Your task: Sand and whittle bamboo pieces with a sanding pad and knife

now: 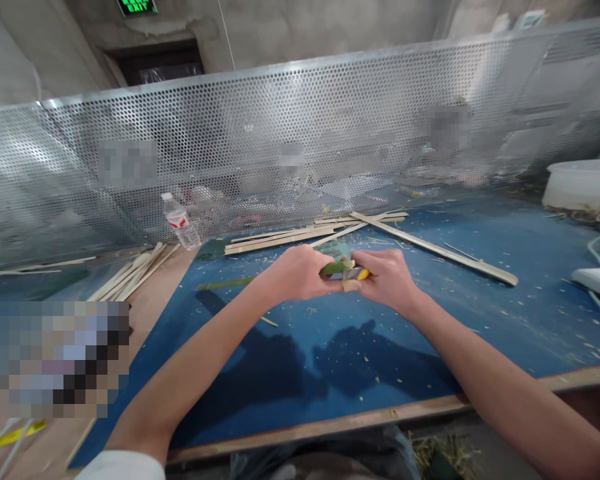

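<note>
Over the blue work surface my two hands meet. My left hand [305, 272] is closed around a green strip [337, 268], which looks like split bamboo; its long end [225, 283] shows to the left behind my forearm. My right hand [387, 277] grips a small knife [364, 274] with a yellow part showing. Its blade is mostly hidden, close against the strip's right end. A pale piece [351, 285] sits just under the knife between the hands; I cannot tell whether it belongs to the strip.
Pale strips [285, 239] lie in a pile behind my hands, and a wider one [440, 252] slants right. A plastic bottle [180, 220] stands left of the mat [280, 400], near more strips [130, 273]. A perforated metal screen [260, 127] runs behind. A white tub [585, 187] stands far right.
</note>
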The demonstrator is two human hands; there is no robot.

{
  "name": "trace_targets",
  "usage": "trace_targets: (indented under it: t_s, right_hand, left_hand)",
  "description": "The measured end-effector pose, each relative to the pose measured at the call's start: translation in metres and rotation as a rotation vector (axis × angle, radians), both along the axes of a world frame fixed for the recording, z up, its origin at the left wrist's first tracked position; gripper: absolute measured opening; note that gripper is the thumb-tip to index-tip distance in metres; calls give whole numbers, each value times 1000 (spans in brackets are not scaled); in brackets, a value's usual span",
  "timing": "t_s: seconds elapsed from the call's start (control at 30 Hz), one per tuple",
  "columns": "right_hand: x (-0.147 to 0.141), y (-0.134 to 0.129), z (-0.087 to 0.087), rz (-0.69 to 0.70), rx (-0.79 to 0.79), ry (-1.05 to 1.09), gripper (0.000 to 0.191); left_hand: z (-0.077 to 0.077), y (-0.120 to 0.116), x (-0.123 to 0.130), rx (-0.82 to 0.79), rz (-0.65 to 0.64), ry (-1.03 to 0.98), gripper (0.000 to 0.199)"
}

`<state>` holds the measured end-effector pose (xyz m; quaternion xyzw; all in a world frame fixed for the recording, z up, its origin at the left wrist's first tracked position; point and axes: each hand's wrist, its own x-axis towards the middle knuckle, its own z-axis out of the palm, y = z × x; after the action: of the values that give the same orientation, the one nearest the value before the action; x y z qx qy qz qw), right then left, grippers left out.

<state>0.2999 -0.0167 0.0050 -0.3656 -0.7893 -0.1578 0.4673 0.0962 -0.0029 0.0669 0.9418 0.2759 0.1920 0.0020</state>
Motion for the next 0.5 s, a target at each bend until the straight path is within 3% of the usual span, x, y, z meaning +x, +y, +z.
trace_targets:
  t_s: [0.23, 0.4, 0.5]
  right_hand:
    - [-9, 0, -4, 9, -56, 132, 21]
    - [-15, -3, -2, -6, -126, 347, 22]
    - [-12, -2, -1, 6, -107, 349, 24]
  left_hand:
    - [-6, 4, 1, 120, 55, -45, 60]
    - [-10, 6, 2, 123, 20, -115, 59]
    - [-9, 4, 3, 91, 25, -144, 60]
